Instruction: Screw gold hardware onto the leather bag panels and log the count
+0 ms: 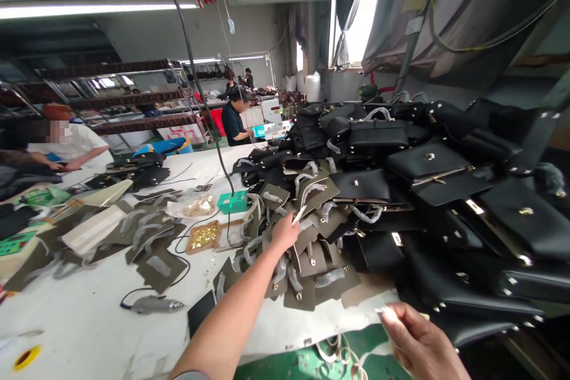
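Note:
My left hand (285,230) reaches into a heap of olive-brown bag panels (332,190) on the white table. Its fingers are closed at the pale edge of one panel, and the fingertips are partly hidden. Many of these panels carry handles (330,277) wrapped in clear plastic and small gold-coloured fittings. Low at the right, my right hand (421,338) is held in front of the table edge with thumb and fingers pinched together. A tiny whitish bit shows at its fingertips, too small to name.
Black handbags (445,237) are piled high on the right. Left of the heap are a tray of gold-coloured hardware (203,236), a green box (232,202), a corded grey tool (154,304) and more panels (155,264). Co-workers (236,119) sit beyond. A black cable hangs down.

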{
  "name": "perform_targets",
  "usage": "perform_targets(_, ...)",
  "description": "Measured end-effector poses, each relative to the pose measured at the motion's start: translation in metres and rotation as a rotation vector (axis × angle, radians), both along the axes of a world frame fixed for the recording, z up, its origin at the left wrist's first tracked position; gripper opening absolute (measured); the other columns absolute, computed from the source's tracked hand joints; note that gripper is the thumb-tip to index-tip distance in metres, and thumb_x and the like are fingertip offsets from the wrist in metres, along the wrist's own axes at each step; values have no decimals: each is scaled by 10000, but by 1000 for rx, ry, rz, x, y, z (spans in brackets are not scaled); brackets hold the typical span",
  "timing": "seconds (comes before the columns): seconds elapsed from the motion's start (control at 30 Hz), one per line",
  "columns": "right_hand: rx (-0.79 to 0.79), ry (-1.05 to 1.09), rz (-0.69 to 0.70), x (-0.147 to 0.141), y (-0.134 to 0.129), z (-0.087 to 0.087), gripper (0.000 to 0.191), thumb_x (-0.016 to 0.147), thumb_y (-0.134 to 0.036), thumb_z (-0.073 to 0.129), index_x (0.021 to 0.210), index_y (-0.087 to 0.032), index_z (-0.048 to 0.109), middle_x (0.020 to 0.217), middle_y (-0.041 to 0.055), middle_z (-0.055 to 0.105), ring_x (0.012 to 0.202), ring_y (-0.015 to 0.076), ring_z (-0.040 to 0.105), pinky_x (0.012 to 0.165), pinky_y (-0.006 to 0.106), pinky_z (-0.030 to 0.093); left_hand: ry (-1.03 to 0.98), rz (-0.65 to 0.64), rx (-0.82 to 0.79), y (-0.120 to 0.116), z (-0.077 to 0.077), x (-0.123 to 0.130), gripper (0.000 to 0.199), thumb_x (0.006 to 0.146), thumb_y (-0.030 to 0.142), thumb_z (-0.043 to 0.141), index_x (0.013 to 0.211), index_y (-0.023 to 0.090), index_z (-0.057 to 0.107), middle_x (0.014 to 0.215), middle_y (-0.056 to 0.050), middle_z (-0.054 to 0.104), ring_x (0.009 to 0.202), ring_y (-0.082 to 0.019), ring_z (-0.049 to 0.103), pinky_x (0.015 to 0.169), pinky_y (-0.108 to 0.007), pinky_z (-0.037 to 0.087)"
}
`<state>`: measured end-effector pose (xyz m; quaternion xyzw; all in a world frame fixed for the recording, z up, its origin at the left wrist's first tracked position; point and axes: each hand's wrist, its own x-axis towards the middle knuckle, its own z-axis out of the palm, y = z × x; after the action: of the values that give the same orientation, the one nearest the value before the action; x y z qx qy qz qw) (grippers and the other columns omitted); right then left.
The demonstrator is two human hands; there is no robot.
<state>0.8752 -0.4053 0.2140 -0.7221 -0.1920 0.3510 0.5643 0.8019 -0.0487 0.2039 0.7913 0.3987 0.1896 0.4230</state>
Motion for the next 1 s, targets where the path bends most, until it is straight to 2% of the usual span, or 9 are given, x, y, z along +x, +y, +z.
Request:
perform_targets(0.1,58,-1,131,15,17,14,579,824,-783,648,733,-217,563,590,-46,373,559,130,316,540,285,244,-161,-69,-101,-25,20,-27,479,942,373,639,1390,207,601,1436,-113,650,1317,-298,597,1146,-429,441)
perform_targets(0.23,268,56,321,23,52,48,519,872,-717,662,811,-208,577,623,-53,398,567,119,333,528,264,271,-302,-136,-314,-89,42,-57,569,897,532,657,1288,119,656,1220,-156,757,1060,-328,732,955,-448,575)
perform_targets(0.33,351,39,444,23,74,67,514,877,-703,671,811,-206,556,617,-59,425,539,105,366,506,247,289,-392,-171,-431,-138,54,-69,626,838,559,742,1282,123,668,1163,-151,771,986,-318,748,946,-456,576)
perform_targets(0.43,360,-8,528,19,82,73,499,896,-686,657,803,-203,567,596,-58,457,509,100,384,481,242,293,-513,-181,-576,-175,64,-75,617,813,469,814,1316,147,663,1177,-140,765,1033,-319,736,982,-455,552)
perform_targets(0.5,326,-46,535,17,79,72,481,904,-673,650,813,-205,588,571,-59,467,487,103,386,464,242,286,-570,-132,-627,-193,69,-76,602,802,416,838,1312,145,668,1163,-138,769,1050,-325,731,976,-451,549)
perform_targets(0.63,289,-129,463,18,60,69,476,901,-668,652,774,-213,595,538,-58,463,481,114,391,465,249,295,-594,-45,-575,-219,76,-73,611,775,404,861,1299,145,681,1177,-138,766,1107,-343,710,1002,-464,539)
perform_targets(0.73,341,-198,433,23,41,66,484,895,-667,662,755,-206,616,601,-34,492,553,129,420,513,257,323,-590,-51,-571,-235,79,-64,611,768,410,866,1294,157,686,1180,-132,766,1107,-346,708,1010,-478,537)
perform_targets(0.87,415,-243,420,31,18,60,463,916,-642,659,782,-200,640,665,-26,482,597,129,386,547,265,312,-588,-70,-575,-253,79,-51,552,791,425,852,1249,151,713,1189,-142,763,1143,-359,695,1033,-486,527)
perform_targets(1.0,355,-294,365,40,5,61,438,924,-613,663,775,-204,614,654,-36,463,608,131,382,568,269,313,-544,-113,-484,-269,79,-45,541,827,413,822,1300,178,704,1252,-132,747,1167,-351,685,1102,-498,488)
